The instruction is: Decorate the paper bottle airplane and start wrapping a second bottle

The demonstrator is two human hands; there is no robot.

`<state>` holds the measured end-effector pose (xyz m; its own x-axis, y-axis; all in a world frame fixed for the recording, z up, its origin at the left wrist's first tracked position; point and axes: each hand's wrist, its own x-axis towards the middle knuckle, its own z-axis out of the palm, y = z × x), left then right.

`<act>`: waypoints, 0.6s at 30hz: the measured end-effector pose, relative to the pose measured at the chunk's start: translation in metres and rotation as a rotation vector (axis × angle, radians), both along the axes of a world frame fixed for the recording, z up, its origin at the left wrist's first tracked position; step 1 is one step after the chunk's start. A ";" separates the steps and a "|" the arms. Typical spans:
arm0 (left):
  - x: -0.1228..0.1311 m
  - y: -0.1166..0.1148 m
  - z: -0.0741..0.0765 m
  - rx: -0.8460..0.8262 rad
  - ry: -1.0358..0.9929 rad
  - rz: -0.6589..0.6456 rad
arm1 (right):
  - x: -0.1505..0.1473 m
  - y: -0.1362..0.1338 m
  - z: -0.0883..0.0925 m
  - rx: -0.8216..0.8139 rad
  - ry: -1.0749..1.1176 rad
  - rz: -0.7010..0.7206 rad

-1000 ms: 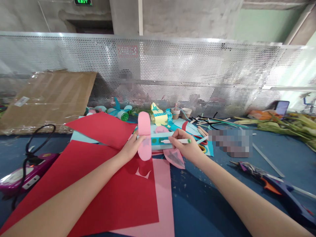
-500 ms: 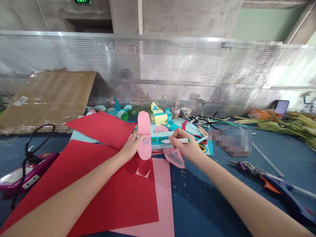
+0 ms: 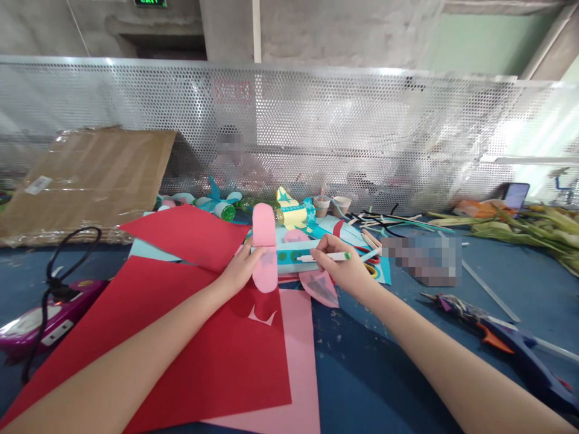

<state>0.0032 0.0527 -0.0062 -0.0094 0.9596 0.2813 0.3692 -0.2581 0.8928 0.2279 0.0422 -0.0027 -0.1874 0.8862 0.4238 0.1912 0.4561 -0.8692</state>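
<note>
A paper toy airplane (image 3: 294,255) with a light blue body, a teal band and pink fins lies across the middle in front of me. My left hand (image 3: 243,265) is closed on its left end, by the upright pink tail piece (image 3: 264,224). Dark green spots show along the teal band. In my right hand (image 3: 337,259) is a white marker (image 3: 332,257) with a green end, pinched between the fingers. Its tip meets the teal band beside the spots. A pink wing (image 3: 320,288) sticks out below the body.
Red paper sheets (image 3: 217,361) and a pink sheet (image 3: 301,355) cover the left and centre. A blue glue gun (image 3: 520,346) lies right, a purple power strip (image 3: 58,319) left. Behind are a cardboard sheet (image 3: 99,181), a yellow toy plane (image 3: 294,216), paper cups (image 3: 321,207) and corn husks (image 3: 534,232).
The marker's tip has shifted very slightly on the teal band. My left hand and the airplane stay where they were.
</note>
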 end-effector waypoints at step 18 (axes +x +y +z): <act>0.001 -0.001 0.002 -0.017 0.003 0.001 | 0.001 0.000 0.002 0.011 -0.016 -0.042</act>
<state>0.0043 0.0513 -0.0040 -0.0095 0.9643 0.2646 0.3725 -0.2421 0.8959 0.2293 0.0426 -0.0007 -0.1568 0.8889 0.4304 0.2243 0.4565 -0.8610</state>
